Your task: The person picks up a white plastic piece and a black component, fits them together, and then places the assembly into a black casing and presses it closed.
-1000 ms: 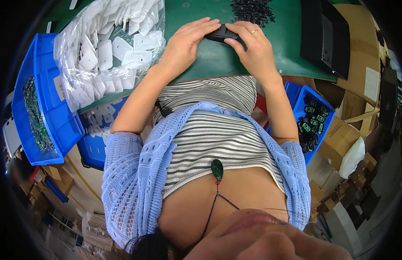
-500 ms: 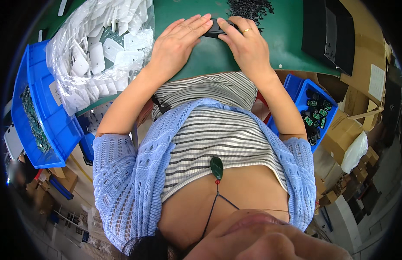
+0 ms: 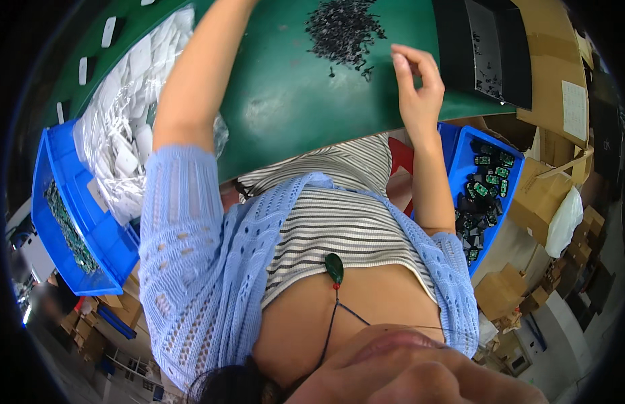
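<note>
From my end, the green table (image 3: 285, 131) fills most of the upper view. I see a clear plastic bag (image 3: 220, 137) at its left, loaded with white plates (image 3: 127, 158). Just beyond the table's near edge sit two blue bins: the left bin (image 3: 103, 222) holds green circuit boards, the right bin (image 3: 510, 192) black pieces with green boards showing. A black box (image 3: 454, 40) stands at the table's right, small dark bits scattered inside it.

I find the pile of small black parts (image 3: 340, 30) on the table near the upper edge, left of the black box. The left forearm (image 3: 208, 74) runs out past the upper edge, so I cannot tell what the left hand holds. The right hand (image 3: 417, 77), well apart from that forearm, is just right of the pile. Its thumb and forefinger tips sit close together; I cannot tell whether anything is pinched there.
</note>
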Tool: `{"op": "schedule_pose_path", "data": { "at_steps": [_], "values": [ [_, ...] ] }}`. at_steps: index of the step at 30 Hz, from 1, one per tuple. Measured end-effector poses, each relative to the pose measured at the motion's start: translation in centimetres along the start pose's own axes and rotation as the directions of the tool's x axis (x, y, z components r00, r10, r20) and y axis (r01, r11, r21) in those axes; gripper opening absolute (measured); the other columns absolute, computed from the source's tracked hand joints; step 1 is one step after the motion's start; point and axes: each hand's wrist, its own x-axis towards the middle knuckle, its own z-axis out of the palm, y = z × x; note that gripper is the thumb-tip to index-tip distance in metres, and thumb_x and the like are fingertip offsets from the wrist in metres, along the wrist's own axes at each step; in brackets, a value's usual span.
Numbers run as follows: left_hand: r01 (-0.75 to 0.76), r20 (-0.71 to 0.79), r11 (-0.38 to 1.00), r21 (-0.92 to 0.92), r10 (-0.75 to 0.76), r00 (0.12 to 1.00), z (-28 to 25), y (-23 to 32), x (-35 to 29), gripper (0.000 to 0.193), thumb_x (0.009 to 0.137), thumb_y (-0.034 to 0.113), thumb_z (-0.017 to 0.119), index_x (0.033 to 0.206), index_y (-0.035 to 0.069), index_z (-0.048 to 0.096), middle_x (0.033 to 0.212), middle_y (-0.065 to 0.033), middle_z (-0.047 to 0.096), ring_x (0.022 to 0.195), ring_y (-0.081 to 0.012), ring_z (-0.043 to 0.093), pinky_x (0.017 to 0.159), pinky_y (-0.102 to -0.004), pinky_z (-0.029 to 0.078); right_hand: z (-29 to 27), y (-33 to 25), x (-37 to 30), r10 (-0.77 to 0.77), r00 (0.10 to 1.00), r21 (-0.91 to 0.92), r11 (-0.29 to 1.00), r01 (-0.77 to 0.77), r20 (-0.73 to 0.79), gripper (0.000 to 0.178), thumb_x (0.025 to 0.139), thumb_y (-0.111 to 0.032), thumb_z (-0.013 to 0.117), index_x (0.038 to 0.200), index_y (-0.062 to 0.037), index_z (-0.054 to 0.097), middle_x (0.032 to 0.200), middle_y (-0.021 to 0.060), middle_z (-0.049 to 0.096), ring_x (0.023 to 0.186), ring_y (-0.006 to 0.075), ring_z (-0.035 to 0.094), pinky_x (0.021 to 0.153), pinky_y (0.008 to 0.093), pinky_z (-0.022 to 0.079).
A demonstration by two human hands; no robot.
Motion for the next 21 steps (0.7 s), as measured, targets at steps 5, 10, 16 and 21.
{"op": "schedule_pose_path", "data": {
  "at_steps": [5,10,16,21],
  "values": [
    [0.232,0.158,0.964,-0.133,-0.211,0.965,-0.5,-6.2,12.5,0.034,0.094,0.02,0.035,0.087,-0.005,0.058,0.066,-0.0136,0.06,0.045,-0.0159,0.052,0.039,-0.0273,0.041,-0.3,0.5,-0.9,0.049,0.998,-0.132,0.99,-0.045,0.027,0.018,0.078,-0.012,0.067,0.095,-0.0051,0.064,0.087,0.0064,0.059,0.072,0.0155,0.054,0.064,0.026,0.045],
    [0.301,0.086,0.876,0.376,-0.357,0.93,-1.8,-4.2,11.3,0.04,0.094,0.028,0.038,0.086,-0.006,0.059,0.061,-0.014,0.062,0.04,-0.0188,0.053,0.036,-0.0312,0.041,1.9,-0.2,-0.5,-0.19,0.965,-0.411,0.877,0.25,0.182,0.029,0.069,-0.019,0.073,0.093,-0.0074,0.062,0.086,0.0066,0.055,0.079,0.0256,0.052,0.067,0.0355,0.045],
    [0.03,0.39,0.933,0.359,-0.179,0.903,-8.3,9.6,-0.3,0.036,0.091,0.03,0.049,0.074,0.001,0.061,0.059,-0.0066,0.061,0.048,-0.0147,0.055,0.046,-0.0286,0.044,3.6,0.4,0.1,-0.18,0.962,-0.305,0.922,0.238,0.207,0.008,0.075,-0.012,0.066,0.077,-0.0061,0.061,0.079,0.0081,0.056,0.077,0.0276,0.054,0.065,0.0363,0.045],
    [-0.168,0.187,0.722,0.671,0.055,0.981,-14.5,16.4,-15.2,0.032,0.091,0.026,0.051,0.073,0.001,0.06,0.056,-0.0011,0.055,0.049,-0.0101,0.051,0.047,-0.0241,0.041,3.9,0.5,0.6,-0.259,0.957,-0.24,0.928,0.284,0.131,0.006,0.076,-0.008,0.067,0.08,-0.0043,0.064,0.079,0.0098,0.058,0.071,0.0243,0.057,0.063,0.033,0.047]
  ]
}}
